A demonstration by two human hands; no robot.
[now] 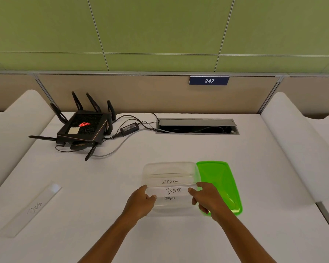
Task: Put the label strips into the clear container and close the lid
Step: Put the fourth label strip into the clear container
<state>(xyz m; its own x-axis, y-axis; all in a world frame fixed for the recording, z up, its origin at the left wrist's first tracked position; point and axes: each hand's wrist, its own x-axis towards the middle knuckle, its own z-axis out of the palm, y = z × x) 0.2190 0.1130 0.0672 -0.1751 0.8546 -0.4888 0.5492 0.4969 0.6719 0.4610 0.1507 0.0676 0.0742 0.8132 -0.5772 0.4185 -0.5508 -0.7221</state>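
While the green lid (222,185) lies off, the container (169,168) is gripped.
The BEAR strip (173,190) is pinched inside by the left hand (140,203) and right hand (207,198); one strip (31,208) is left on the worktop (102,186).

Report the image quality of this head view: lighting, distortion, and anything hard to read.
Head view: even, soft lighting with faint shadows; wide-angle bending curves the side dividers and wall seams; the clear container is nearly invisible against the white table; the DOG strip reads faintly; the green lid is vivid with mild glare.
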